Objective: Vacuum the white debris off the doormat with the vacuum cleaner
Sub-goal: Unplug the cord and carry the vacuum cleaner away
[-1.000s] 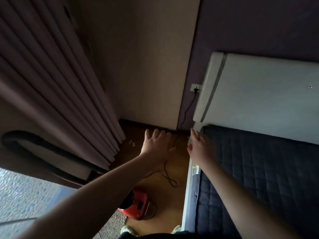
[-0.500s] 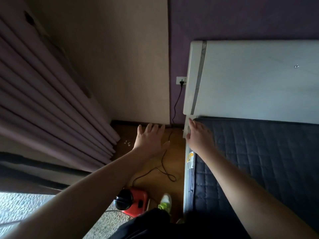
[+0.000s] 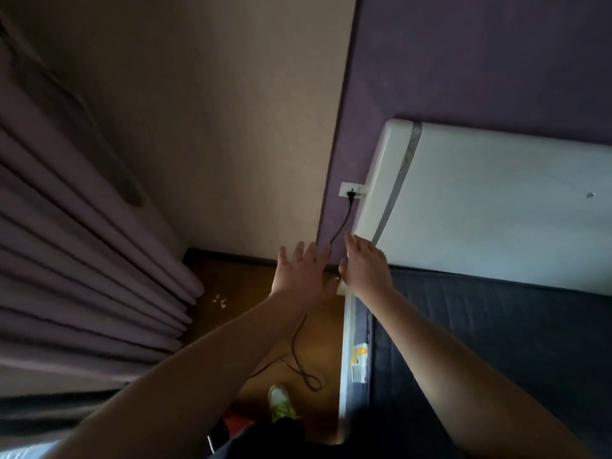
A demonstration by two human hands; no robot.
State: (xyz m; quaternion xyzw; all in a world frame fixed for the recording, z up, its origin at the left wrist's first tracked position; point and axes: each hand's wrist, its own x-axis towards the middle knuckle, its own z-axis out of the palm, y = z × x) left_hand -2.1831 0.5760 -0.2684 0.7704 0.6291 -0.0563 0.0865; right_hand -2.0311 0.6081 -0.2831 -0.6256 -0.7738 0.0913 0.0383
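In the gap between curtain (image 3: 82, 260) and bed (image 3: 496, 342), both arms reach forward toward the corner. Left hand (image 3: 299, 273) is held out over the floor (image 3: 231, 286), fingers straight and spread, palm down, gripping nothing. Right hand (image 3: 362, 266) sits just beside it, fingers extended toward the lower corner of the white headboard (image 3: 480, 200), nothing in it either — whether it touches the headboard or bed frame, cannot tell.

Black cord (image 3: 341, 226) is plugged into the white socket (image 3: 351, 189) on the purple wall (image 3: 463, 61), just left of the headboard. It drops down behind the hands, reappears below the left wrist and ends in a loose loop on the floor near the bed edge.

Vacuum (image 3: 235, 420) — only a sliver of red shows at the bottom centre, mostly hidden by the left forearm and dark clothing. It is on the floor, well behind the hands, and neither hand is on it.

White debris (image 3: 220, 301): a few small bits on the wood floor near the foot of the curtain, left of the left hand. Doormat cannot be made out clearly.

One foot in a green-white shoe (image 3: 280, 404) is planted on the floor next to the red sliver. A yellow-and-white label (image 3: 359, 361) is on the bed's side rail.
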